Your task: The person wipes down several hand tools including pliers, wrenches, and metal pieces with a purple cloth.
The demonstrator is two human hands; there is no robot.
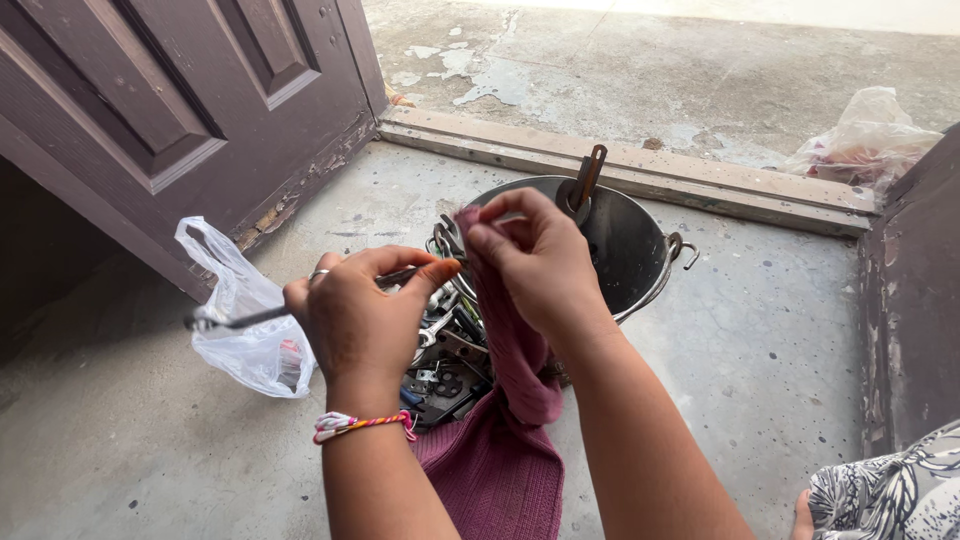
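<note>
Head cam looking down: left hand (pixel 355 310) is closed round a thin metal tool (pixel 240 318), prob a spoon or skewer, can't tell which. Fingers are wrapped over the shaft and the thumb tip is pressed at the end nearest the cloth. The long end sticks out to the left past the knuckles. There's a ring on one finger and a braided pink/yellow bracelet (pixel 360 424) on the wrist.

Right hand (pixel 535 255) is pinched shut on the top edge of a maroon knit cloth (pixel 505 440), thumb and fingers clamped on the fabric right where it meets the tool tip. The rest of the cloth hangs down btwn the forearms.

Landmark = the dark steel pot (pixel 625 245) sitting on the concrete floor (pixel 760 340). Both hands are just in front of it, nearer the cam. A rusty utensil handle (pixel 588 175) pokes up from its far rim. A pile of metal bits and tools (pixel 448 360) lies at its front-left, under the hands. White plastic bag (pixel 245 320) is further left of the pot, by the brown door (pixel 170 110). Doorstep (pixel 640 165) runs right behind the pot, and a clear bag (pixel 868 140) sits beyond it, to the pot's right.
</note>
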